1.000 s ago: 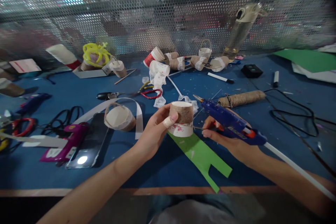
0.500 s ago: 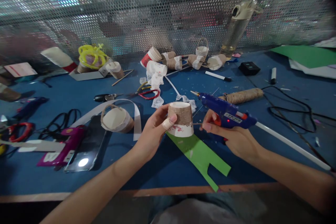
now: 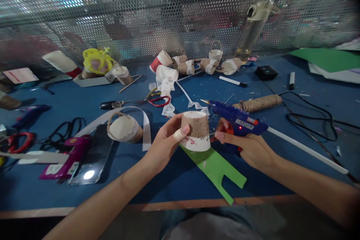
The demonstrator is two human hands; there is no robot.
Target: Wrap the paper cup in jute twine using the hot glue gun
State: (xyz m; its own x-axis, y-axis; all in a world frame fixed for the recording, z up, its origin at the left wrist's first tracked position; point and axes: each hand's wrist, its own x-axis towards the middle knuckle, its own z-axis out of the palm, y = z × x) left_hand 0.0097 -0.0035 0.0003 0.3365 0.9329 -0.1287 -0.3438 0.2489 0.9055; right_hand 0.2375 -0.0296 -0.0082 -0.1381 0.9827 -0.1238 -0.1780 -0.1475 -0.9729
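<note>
An upside-down paper cup [image 3: 195, 131], its upper half wound with brown twine, is held by my left hand [image 3: 164, 143]; the thumb, which wears a plaster, presses on its side. My right hand [image 3: 247, 146] grips a blue hot-glue gun [image 3: 235, 117] with a white glue stick jutting out behind. The gun's nozzle points left, away from me, just past the cup's right side. The fingertips of my right hand reach toward the cup's lower edge, where a thin strand of twine runs. Both hands hover above a green paper cut-out [image 3: 216, 167].
A twine-wrapped cup with a handle [image 3: 123, 128] lies left on a phone [image 3: 94, 159], beside a pink glue gun [image 3: 67, 157]. Scissors [image 3: 157, 100], a twine spool [image 3: 260, 102], black cables [image 3: 312, 116], more wrapped cups [image 3: 194, 65] and a bottle [image 3: 253, 32] stand further back against perforated metal mesh.
My right hand has lowered the glue gun and drawn it nearer the cup. The cup has tilted slightly in my left hand.
</note>
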